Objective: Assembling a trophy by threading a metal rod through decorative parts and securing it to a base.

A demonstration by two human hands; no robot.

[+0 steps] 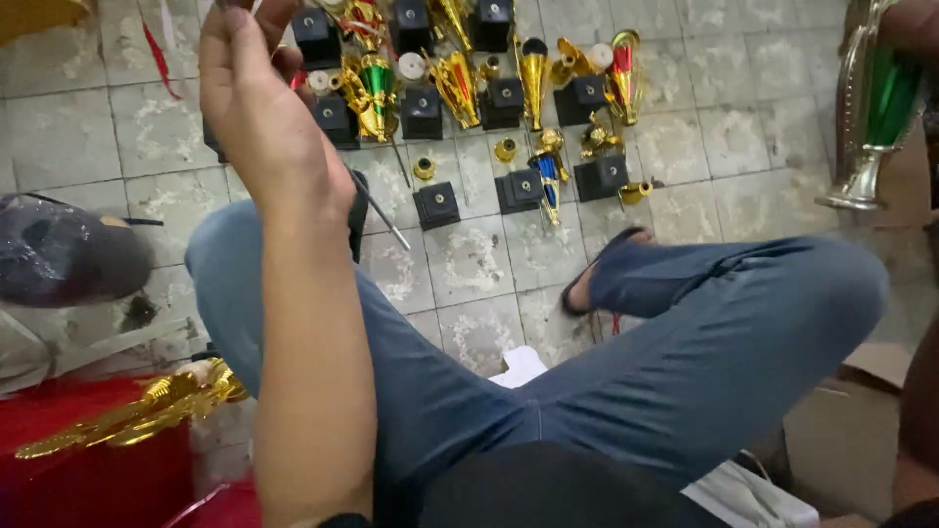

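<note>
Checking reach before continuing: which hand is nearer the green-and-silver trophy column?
Right. The right hand grips the green-and-silver trophy column at its top; the left hand is raised far across the frame.

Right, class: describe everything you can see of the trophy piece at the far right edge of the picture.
The trophy piece is a tall column of shiny silver-gold metal-look casing around a glossy green core. It flares into a round foot at the bottom. It is held nearly upright, slightly tilted, above the tiled floor at the frame's right edge. The right hand grips its top, mostly out of view.
</note>
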